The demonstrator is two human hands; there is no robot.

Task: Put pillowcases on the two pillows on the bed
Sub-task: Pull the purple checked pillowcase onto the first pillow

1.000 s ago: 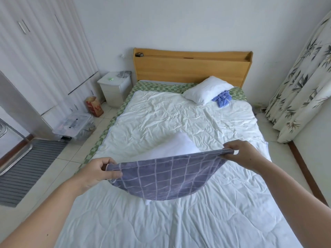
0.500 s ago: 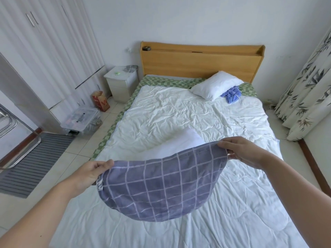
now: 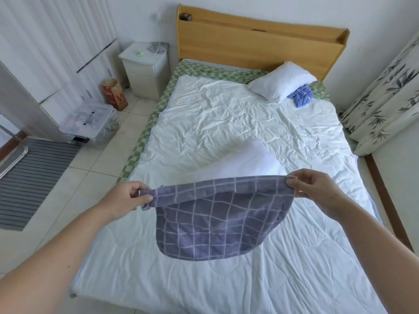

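So the purple checked pillowcase (image 3: 217, 225) was up in the air over the middle of the bed, stretched out by its top edge and sagging down in a rounded belly below that. The left hand (image 3: 125, 200) had the left end pinched between thumb and curled fingers, and the right hand (image 3: 311, 189) had the right end pinched the same way, so both were gripping cloth. It wasn't touching the quilt, as far as I could tell.

Right behind the pillowcase, a bare white pillow (image 3: 247, 162) lay on the white quilt (image 3: 226, 114), its near edge hidden by the cloth. A second white pillow (image 3: 281, 81) sat way up by the wooden headboard (image 3: 256, 46), on the right side, with a crumpled blue pillowcase (image 3: 301, 98) tucked just beside it. A green checked sheet (image 3: 204, 71) peeked out along the top and left edge of the quilt.

Off the bed on the left there was a white nightstand (image 3: 145, 69), a red and tan paper bag (image 3: 114, 94) on the tile floor, a clear plastic bin (image 3: 88, 121) near it, and a grey striped mat (image 3: 31, 177). A bamboo-print curtain (image 3: 385, 91) hung on the right.
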